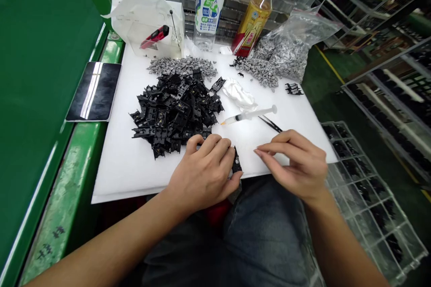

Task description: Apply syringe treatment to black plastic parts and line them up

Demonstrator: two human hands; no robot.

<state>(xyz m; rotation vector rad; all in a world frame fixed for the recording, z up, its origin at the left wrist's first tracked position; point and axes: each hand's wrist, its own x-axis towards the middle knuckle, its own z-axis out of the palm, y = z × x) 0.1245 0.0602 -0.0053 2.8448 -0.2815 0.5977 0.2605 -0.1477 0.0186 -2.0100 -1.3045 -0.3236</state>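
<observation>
In the head view, holds with the left hand (205,170) a small black part (237,161), partly hidden by the fingers, near the front edge of the white desk (134,177) and just to the right of the pile (182,107) of similar pieces. Has here a closed grip, with the part between thumb and fingers. With the right hand (296,163), hovers beside it with thumb and forefinger brought together; cannot tell about anything tiny pinched there. Beyond the hands, can see a syringe (249,115), tweezers (276,128) near it, a crumpled tissue (239,94) and, farther back, grey bits (183,66). Judging from the look, should handle as light and stiff, probably plastic, rather smooth, with thin ends perhaps easy to break. Better to take hold by the long sides, pressing gently.
</observation>
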